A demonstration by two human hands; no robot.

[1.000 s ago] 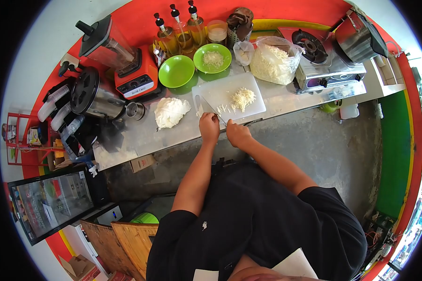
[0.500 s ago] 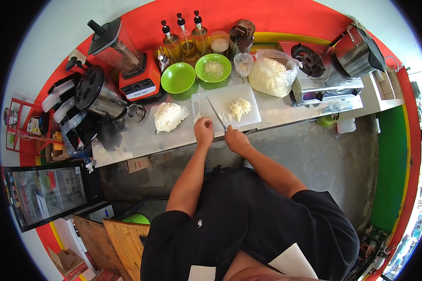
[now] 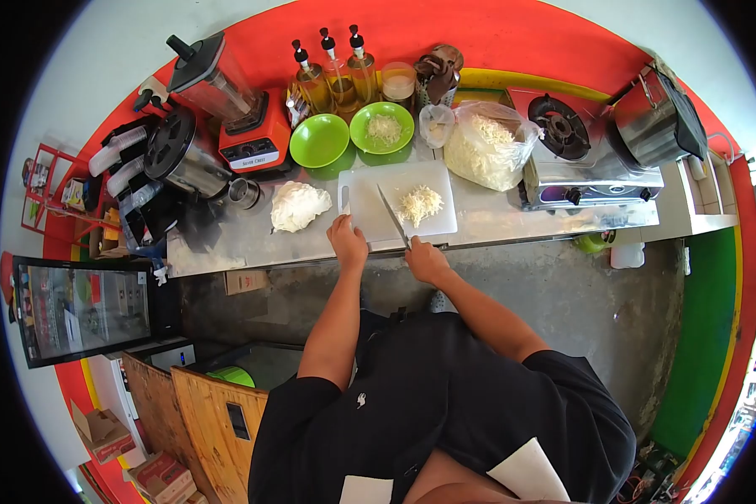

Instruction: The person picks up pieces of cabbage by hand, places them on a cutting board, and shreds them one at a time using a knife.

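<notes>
You're gripping the knife (image 3: 392, 217) by its handle in your closed right hand (image 3: 427, 259), stiff sharp blade lying over the cutting board (image 3: 433, 178) beside loose shreds (image 3: 418, 203); left hand (image 3: 349, 241) resting at its near edge, grip unclear.

The right hand (image 3: 428, 260) wraps the knife (image 3: 392, 217), so its handle is out of sight and only the blade shows. The left hand (image 3: 347, 244) covers the near corner of the board (image 3: 428, 181), and I can't make out what lies under its fingers. The shreds (image 3: 418, 203) are too small to tell what food they are, and so is the lump (image 3: 298, 206). The blender (image 3: 248, 126) label is unreadable. The fridge (image 3: 80, 309) shelves blur. The cartons (image 3: 101, 428) are clipped by the lens rim, and the shirt (image 3: 445, 403) runs off the bottom edge.
</notes>
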